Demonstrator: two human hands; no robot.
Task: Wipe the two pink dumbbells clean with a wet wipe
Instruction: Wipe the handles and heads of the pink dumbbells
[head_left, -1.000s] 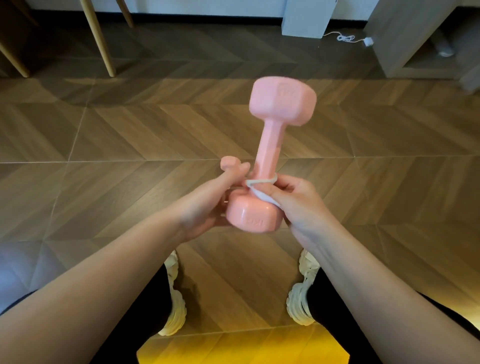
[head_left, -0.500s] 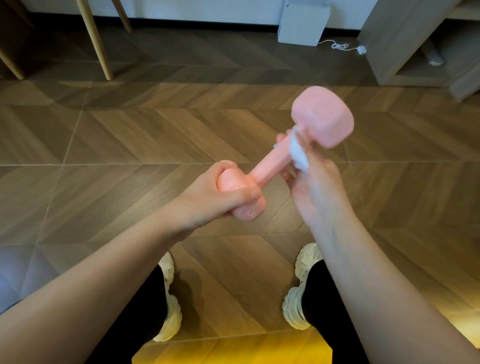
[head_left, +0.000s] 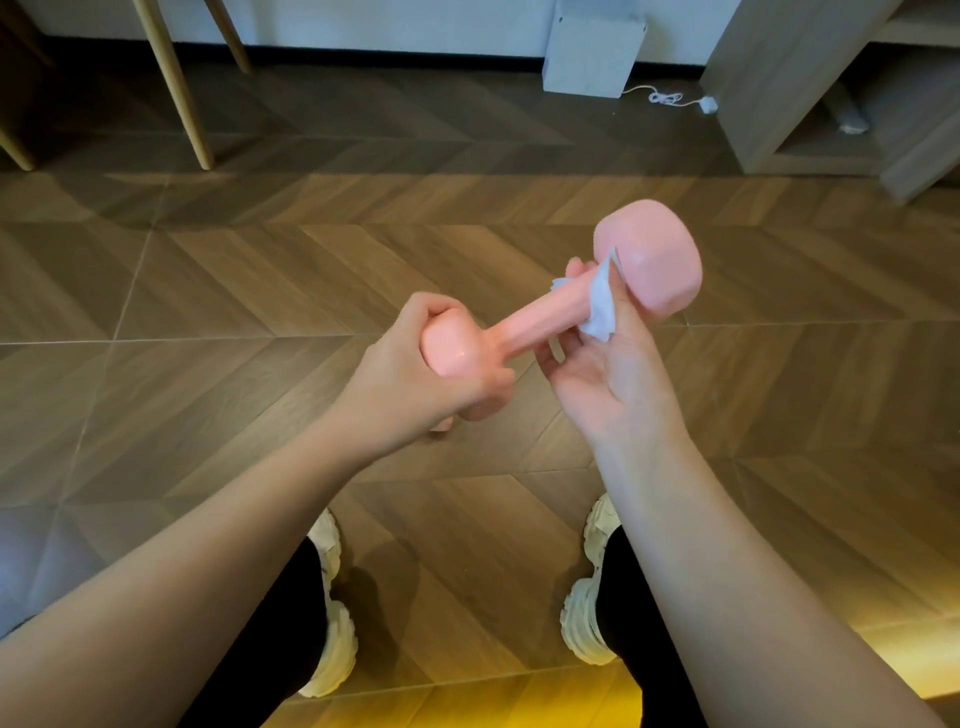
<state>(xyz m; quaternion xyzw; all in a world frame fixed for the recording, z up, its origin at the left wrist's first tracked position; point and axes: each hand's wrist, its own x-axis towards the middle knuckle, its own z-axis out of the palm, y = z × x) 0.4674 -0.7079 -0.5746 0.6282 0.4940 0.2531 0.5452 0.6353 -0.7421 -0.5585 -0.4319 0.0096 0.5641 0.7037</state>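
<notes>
One pink dumbbell (head_left: 524, 327) is held in the air above the wooden floor, slanting up to the right. My left hand (head_left: 410, 384) grips its near head, fingers curled round it. My right hand (head_left: 608, 379) holds a white wet wipe (head_left: 600, 306) wrapped against the handle just below the far head (head_left: 654, 260), thumb on top and fingers behind. A small pink bit (head_left: 441, 426) shows under my left hand; I cannot tell whether it is the second dumbbell.
My two white shoes (head_left: 332, 623) (head_left: 587, 623) stand on the herringbone floor below. Wooden furniture legs (head_left: 176, 88) rise at the back left. A white box (head_left: 589, 49) with a cable (head_left: 670, 98) and a grey cabinet (head_left: 810, 104) stand at the back right.
The dumbbell tipped from upright to slanting right. My right hand slid the wipe from the near head up the handle to the far head. My left hand closed round the near head.
</notes>
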